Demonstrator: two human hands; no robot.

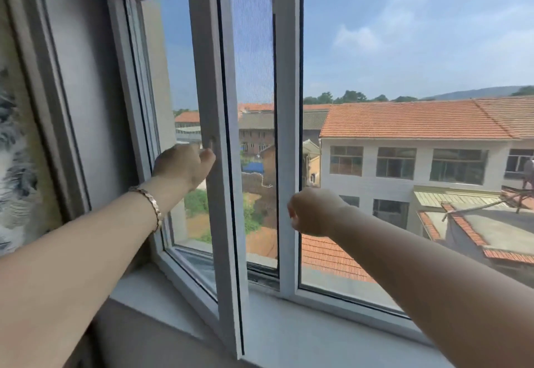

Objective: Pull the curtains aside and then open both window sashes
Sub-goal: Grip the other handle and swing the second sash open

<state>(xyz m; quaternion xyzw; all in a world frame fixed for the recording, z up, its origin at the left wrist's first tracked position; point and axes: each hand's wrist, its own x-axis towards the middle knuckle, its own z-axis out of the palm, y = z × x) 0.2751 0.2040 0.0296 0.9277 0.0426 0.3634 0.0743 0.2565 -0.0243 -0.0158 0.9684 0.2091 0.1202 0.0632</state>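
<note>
The white left window sash [208,78] is swung partly inward over the sill, with a mesh screen [252,49] behind it. My left hand [183,165], a gold bracelet on its wrist, is closed around this sash's upright edge at mid height. The right sash [286,107] stands in line with the frame, its glass stretching to the right. My right hand [313,212] is curled into a fist against that sash's upright; anything inside the fist is hidden. A patterned curtain [14,171] hangs bunched at the far left.
A white sill [289,338] runs below the sashes. The grey wall reveal [86,93] lies between the curtain and the window frame. Beyond the glass are orange tiled roofs, a white building and sky.
</note>
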